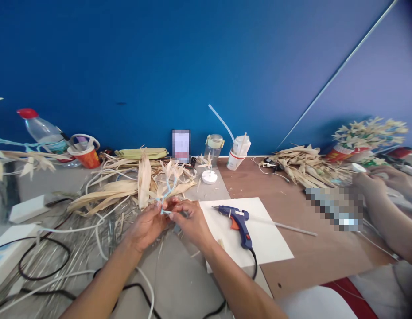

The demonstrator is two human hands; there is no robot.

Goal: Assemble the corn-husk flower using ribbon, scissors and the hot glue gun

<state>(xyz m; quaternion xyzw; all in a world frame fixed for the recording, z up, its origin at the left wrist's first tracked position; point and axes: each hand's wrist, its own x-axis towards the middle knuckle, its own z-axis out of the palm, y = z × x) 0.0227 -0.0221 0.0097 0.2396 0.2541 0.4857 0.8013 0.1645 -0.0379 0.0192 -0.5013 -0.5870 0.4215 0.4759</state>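
My left hand (149,223) is closed round the lower stem of a corn-husk flower sprig (169,188). Its pale petals point up, and the branching stem is wrapped in light blue. Close beside it, my right hand (189,219) pinches a short light blue strip (166,212) that runs to the stem. Parts of the fingertips overlap, so the exact contact is hidden. Just right of my right hand, a blue glue gun (237,219) with an orange trigger lies on a white sheet of paper (272,248).
Dried corn husks (109,195) and a corn cob (142,153) lie behind my hands. Cables and thin wires (89,248) spread at left. A phone (181,146), a jar (214,144) and a paper cup (237,158) stand by the wall. Another person's hands (375,181) work at right.
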